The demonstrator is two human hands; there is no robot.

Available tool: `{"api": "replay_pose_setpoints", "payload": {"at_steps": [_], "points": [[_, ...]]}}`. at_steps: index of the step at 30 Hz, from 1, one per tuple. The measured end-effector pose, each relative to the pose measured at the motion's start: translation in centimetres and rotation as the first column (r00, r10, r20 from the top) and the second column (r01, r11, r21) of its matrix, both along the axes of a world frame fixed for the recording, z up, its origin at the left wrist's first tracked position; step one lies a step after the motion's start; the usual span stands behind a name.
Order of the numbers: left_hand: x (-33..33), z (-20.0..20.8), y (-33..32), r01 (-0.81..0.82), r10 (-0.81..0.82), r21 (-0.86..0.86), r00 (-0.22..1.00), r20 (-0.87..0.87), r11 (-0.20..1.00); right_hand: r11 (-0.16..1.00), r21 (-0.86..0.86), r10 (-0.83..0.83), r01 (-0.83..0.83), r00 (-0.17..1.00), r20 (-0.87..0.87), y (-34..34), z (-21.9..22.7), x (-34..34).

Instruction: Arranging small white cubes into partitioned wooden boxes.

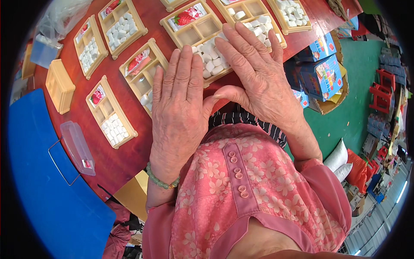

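Observation:
My left hand [179, 97] lies over a tan divided tray [151, 43], hiding part of it, with its fingers stretched out. Beside it my right hand [261, 82] spreads its fingers over small white pieces [209, 56] that look like marshmallows, in trays at the table's near edge. Both palms face down, and the two thumbs come close together or touch. Whether the fingertips press on the pieces I cannot tell. A strawberry-printed sachet [188, 16] fills one compartment of the tray [169, 26] ahead of my hands. Neither hand grips anything visible.
On the red table [97, 159] stand more filled trays [113, 113], upright tan trays [59, 86] and a clear plastic container [77, 149]. A blue surface [47, 185] lies left. At right, a carton [339, 88] holds blue printed boxes [324, 77]; red stools [381, 93] stand beyond.

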State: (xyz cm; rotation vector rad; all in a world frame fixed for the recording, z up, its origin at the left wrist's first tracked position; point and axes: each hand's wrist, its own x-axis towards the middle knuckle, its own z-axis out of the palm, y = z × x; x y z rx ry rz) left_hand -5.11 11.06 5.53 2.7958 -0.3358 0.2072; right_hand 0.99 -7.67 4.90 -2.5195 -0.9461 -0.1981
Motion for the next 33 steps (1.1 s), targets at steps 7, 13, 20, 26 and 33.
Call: {"api": "replay_pose_setpoints", "payload": {"at_steps": [7, 13, 20, 26, 33], "points": [[0.29, -0.65, 1.04, 0.010, 0.025, -0.229, 0.988, 0.150, 0.973, 1.000, -0.014, 0.011, -0.011, 1.000, 0.013, 0.43, -0.25, 0.03], [0.53, -0.39, 0.63, 0.030, -0.011, -0.169, 0.993, 0.115, 0.985, 0.997, -0.065, 0.029, -0.028, 0.999, 0.016, 0.65, -0.11, 0.11], [0.22, -0.27, 0.55, 0.016, -0.006, -0.128, 0.997, 0.079, 0.992, 0.999, -0.042, 0.023, -0.023, 1.000, -0.001, 0.58, -0.35, 0.16], [0.13, -0.18, 0.52, 0.016, -0.010, -0.121, 0.999, 0.043, 0.992, 0.984, -0.175, 0.018, -0.018, 1.000, -0.001, 0.55, -0.31, 0.05], [-0.17, 0.01, 0.60, 0.012, -0.010, -0.086, 1.000, 0.023, 0.996, 0.995, -0.094, 0.027, -0.025, 1.000, 0.016, 0.70, -0.24, -0.10]]}}
